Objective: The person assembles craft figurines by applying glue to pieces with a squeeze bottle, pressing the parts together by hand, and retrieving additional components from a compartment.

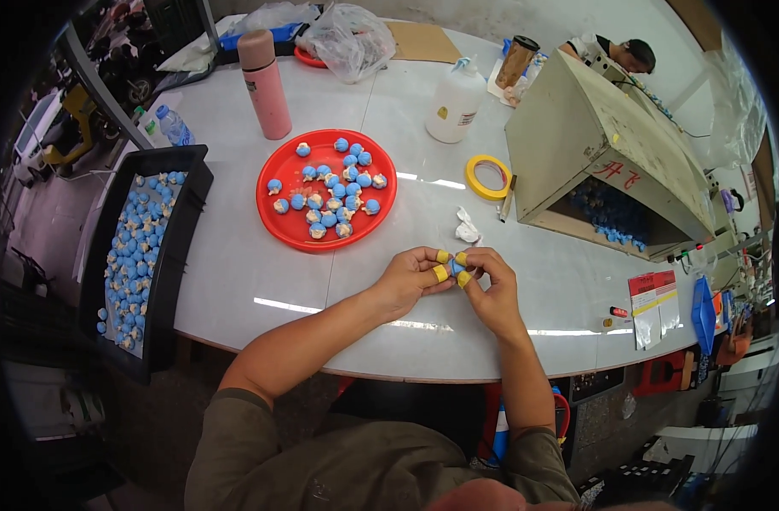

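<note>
Both hands meet over the near part of the table, with yellow tape wrapped on the thumbs and index fingertips. Between them is a small blue piece [457,268], mostly covered by the fingers. My left hand [412,281] pinches it from the left, and my right hand [491,289] pinches it from the right. A crumpled white scrap [468,228] lies just beyond the fingers. To the far left of the hands, a round red tray [272,223] carries many small blue balls with cream-coloured bits attached.
On the left stands a black bin [200,183] filled with similar blue balls. Farther back are a pink flask [268,95] and a white bottle [455,102]. Yellow tape [488,177] lies near a beige box [606,145] holding blue pieces. Another person [635,58] sits behind it.
</note>
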